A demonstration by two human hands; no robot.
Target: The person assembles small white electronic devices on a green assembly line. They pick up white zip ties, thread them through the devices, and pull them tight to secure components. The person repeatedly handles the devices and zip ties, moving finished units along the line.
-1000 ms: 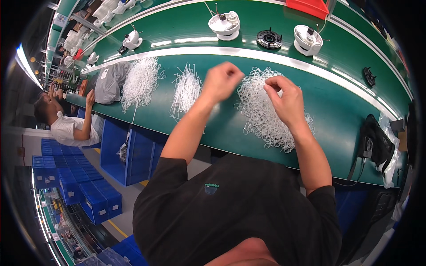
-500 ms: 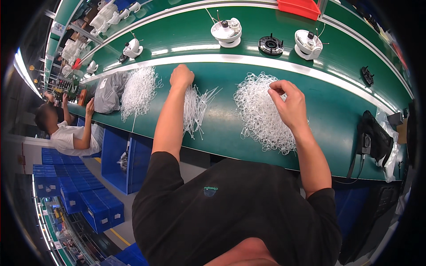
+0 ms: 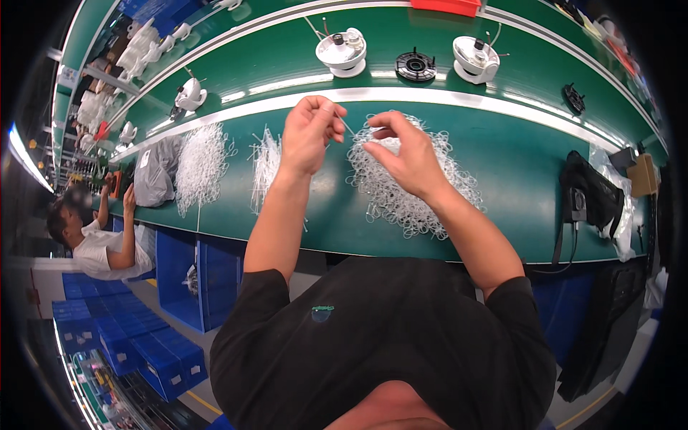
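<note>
My left hand is pinched shut on a thin white cable tie, which sticks out to the right from the fingertips. Facing it, my right hand has thumb and fingers apart, close to the tie's free end, with nothing visible in its grasp. Beneath the right hand spreads a large pile of looped white cable ties. A smaller bundle of straight white cable ties lies left of my left forearm, which partly hides it.
Another pile of looped ties sits farther left, beside a grey plastic bag. White round housings and a black ring part stand on the line behind. A black bag lies at right. A co-worker sits at left.
My left hand has come from the straight-tie bundle toward the right, carrying a tie. My right hand has shifted left toward it. The whole view has swung slightly.
</note>
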